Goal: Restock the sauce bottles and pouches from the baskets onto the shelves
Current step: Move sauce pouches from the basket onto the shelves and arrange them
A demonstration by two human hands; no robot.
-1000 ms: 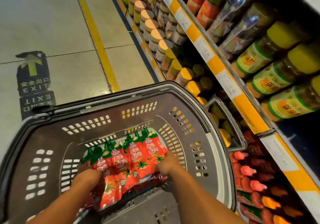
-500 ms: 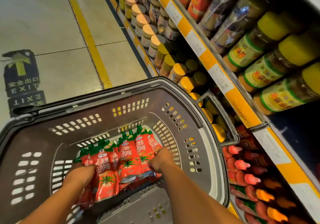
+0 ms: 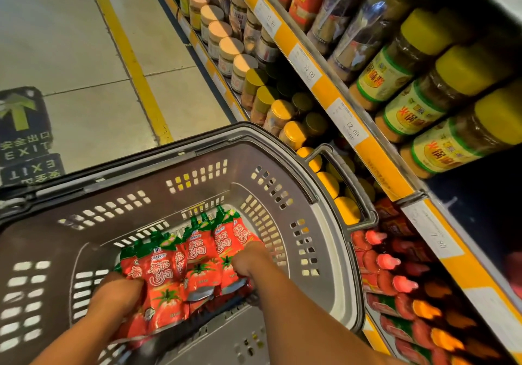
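Several red tomato sauce pouches (image 3: pixel 195 263) with green tops lie bunched in a dark grey plastic basket (image 3: pixel 324 223). My left hand (image 3: pixel 115 294) grips the left end of the bunch, fingers curled round the pouches. My right hand (image 3: pixel 248 263) grips the right end from above. The pouches sit a little above the basket floor between both hands. To the right runs the shelf (image 3: pixel 367 150) with yellow price rails.
Jars with yellow lids (image 3: pixel 423 102) fill the upper shelf. Lower rows hold beige-lidded jars (image 3: pixel 226 45) and red sauce bottles (image 3: pixel 395 282). The basket handle (image 3: pixel 347 178) hangs by the shelf edge. A tiled floor with a yellow line (image 3: pixel 132 59) and exit sticker (image 3: pixel 25 138) lies left.
Both hands have drawn the bunch of pouches closer together and slightly toward me. The view has shifted a little, so the basket sits lower and further left.
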